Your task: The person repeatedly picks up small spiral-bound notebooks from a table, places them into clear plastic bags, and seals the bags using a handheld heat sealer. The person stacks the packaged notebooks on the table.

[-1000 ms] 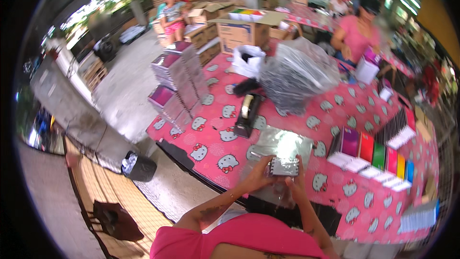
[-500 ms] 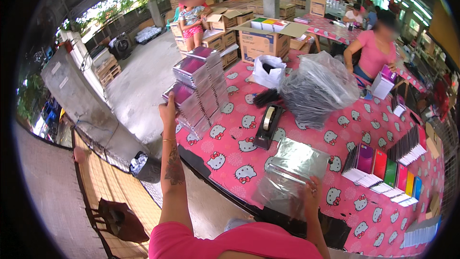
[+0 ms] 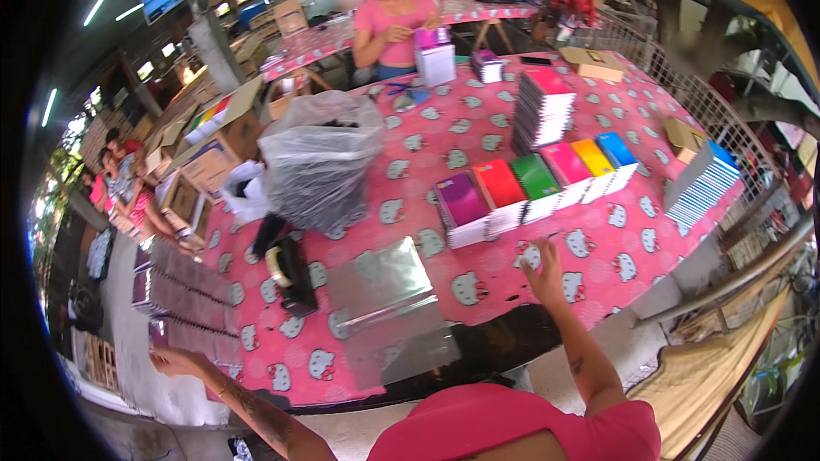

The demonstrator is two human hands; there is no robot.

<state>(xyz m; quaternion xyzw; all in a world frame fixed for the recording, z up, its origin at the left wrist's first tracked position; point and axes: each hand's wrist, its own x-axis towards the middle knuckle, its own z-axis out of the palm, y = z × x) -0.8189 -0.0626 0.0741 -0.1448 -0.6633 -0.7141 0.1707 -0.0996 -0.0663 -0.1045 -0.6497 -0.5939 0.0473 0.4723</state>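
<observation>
My left hand (image 3: 177,362) is at the table's left edge, just below stacks of plastic-wrapped spiral notebooks (image 3: 184,290) with purple covers. Its fingers look loosely stretched out and hold nothing visible. Over the cloth in front of a row of notebook stacks, my right hand (image 3: 548,275) is open with thumb and fingers apart. The row begins with purple notebooks (image 3: 462,201), then red (image 3: 499,183), green (image 3: 535,177), pink (image 3: 566,164), yellow (image 3: 594,157) and blue (image 3: 616,149). Clear plastic sleeves (image 3: 384,282) lie flat between my hands.
A black tape dispenser (image 3: 292,277) stands beside the sleeves, with a big clear plastic bag (image 3: 320,162) behind it. Farther back is a tall pink-covered notebook stack (image 3: 544,107); blue notebooks (image 3: 705,183) stand at right. Across the table a person (image 3: 397,26) in pink handles purple notebooks.
My view has swung right. My left hand has come off the wrapped stack's top to a spot beside it. My right hand has left the plastic sleeves and moved toward the colored notebook row.
</observation>
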